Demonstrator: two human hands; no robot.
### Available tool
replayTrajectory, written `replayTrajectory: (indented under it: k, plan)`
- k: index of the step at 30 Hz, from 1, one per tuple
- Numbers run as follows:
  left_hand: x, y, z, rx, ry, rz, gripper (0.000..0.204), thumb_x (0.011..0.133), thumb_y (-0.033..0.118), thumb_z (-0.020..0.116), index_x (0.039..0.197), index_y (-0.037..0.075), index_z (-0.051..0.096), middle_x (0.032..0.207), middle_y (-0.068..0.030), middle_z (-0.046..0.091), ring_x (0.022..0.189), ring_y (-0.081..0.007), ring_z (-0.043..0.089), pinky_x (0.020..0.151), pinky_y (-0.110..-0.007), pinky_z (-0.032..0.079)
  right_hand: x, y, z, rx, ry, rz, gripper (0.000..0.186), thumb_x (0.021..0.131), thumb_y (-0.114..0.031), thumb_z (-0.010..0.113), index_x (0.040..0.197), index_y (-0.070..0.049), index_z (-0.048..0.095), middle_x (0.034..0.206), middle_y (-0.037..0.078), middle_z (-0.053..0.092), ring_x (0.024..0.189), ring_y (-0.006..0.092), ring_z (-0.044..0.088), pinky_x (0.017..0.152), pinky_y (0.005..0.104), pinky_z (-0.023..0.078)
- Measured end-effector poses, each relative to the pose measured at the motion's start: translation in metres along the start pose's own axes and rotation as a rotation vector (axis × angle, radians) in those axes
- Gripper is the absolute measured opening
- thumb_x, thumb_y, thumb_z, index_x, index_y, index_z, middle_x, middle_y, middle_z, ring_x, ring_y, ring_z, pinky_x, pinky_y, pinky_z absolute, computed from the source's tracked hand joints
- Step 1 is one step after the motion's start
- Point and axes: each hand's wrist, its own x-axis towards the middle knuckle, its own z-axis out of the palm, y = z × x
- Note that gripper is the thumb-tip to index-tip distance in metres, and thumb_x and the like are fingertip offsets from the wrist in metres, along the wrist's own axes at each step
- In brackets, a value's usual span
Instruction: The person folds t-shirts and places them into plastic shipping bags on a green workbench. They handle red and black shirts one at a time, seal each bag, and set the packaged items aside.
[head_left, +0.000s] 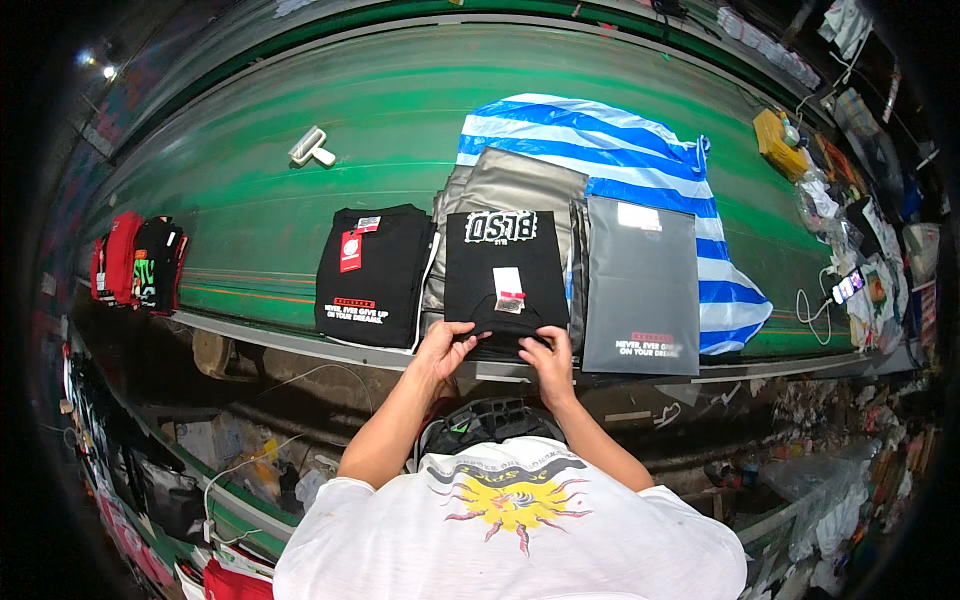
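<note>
A folded black T-shirt with white print and a white-and-red hang tag lies in front of me at the table's near edge. My left hand pinches the left part of its near edge, by the collar. On the right part of the same edge, my right hand closes thumb and fingers on the cloth. Grey plastic bags lie under and behind this shirt. To its left is a stack of folded black T-shirts, a red tag on the top one. On its right lies a bagged T-shirt in a frosted grey sleeve.
A blue-and-white striped plastic sheet spreads behind the bags on the green table. A white lint roller lies at the back left. Folded red and black garments sit far left. A lit phone and clutter occupy the right end.
</note>
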Motion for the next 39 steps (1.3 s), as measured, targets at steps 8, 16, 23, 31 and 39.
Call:
replayTrajectory:
  k: [8, 16, 23, 31, 39]
  plan:
    - [-0.021, 0.008, 0.007, 0.232, 0.126, 0.079, 0.032, 0.091, -0.006, 0.057, 0.122, -0.003, 0.053, 0.106, -0.0171, 0.068, 0.084, -0.0264, 0.072, 0.057, -0.027, 0.056, 0.041, -0.043, -0.011, 0.155, -0.101, 0.237, 0.031, 0.097, -0.003, 0.059, 0.127, -0.008, 0.064, 0.123, 0.013, 0.065, 0.104, 0.0228, 0.068, 0.089, 0.0443, 0.058]
    - [-0.012, -0.002, 0.047, 1.385, 0.219, 0.389, 0.048, 0.099, 0.030, 0.055, 0.120, -0.012, 0.057, 0.106, -0.0289, 0.070, 0.089, -0.0344, 0.074, 0.065, -0.042, 0.060, 0.028, -0.093, 0.025, -1.070, -0.393, -0.253, 0.071, 0.078, -0.039, 0.077, 0.133, 0.003, 0.062, 0.124, 0.035, 0.062, 0.113, 0.0459, 0.065, 0.099, 0.0433, 0.053]
    - [-0.012, -0.024, 0.081, 1.415, 0.077, 0.401, 0.057, 0.099, 0.035, 0.052, 0.124, -0.015, 0.061, 0.120, -0.0364, 0.066, 0.118, -0.0423, 0.065, 0.099, -0.044, 0.049, 0.025, -0.072, 0.049, -1.428, -0.306, -0.325, 0.047, 0.079, -0.026, 0.072, 0.110, 0.008, 0.068, 0.116, 0.034, 0.062, 0.094, 0.0486, 0.070, 0.086, 0.0526, 0.058]
    - [-0.018, 0.000, 0.042, 1.838, -0.052, 0.709, 0.031, 0.091, 0.021, 0.067, 0.109, -0.003, 0.067, 0.109, -0.0202, 0.066, 0.107, -0.0402, 0.062, 0.094, -0.048, 0.047, 0.031, -0.071, 0.038, -1.351, -0.143, -0.323, 0.043, 0.078, -0.014, 0.070, 0.117, 0.005, 0.070, 0.107, 0.030, 0.068, 0.100, 0.0452, 0.068, 0.093, 0.0496, 0.054]
    - [0.000, 0.019, 0.004, 2.109, -0.264, 0.943, 0.045, 0.074, 0.001, 0.071, 0.118, 0.007, 0.062, 0.115, -0.0133, 0.054, 0.113, -0.0341, 0.053, 0.095, -0.048, 0.044, 0.036, -0.094, 0.031, -1.207, -0.149, 0.013, 0.041, 0.078, -0.019, 0.067, 0.113, 0.001, 0.073, 0.099, 0.032, 0.071, 0.099, 0.0435, 0.070, 0.093, 0.0481, 0.054]
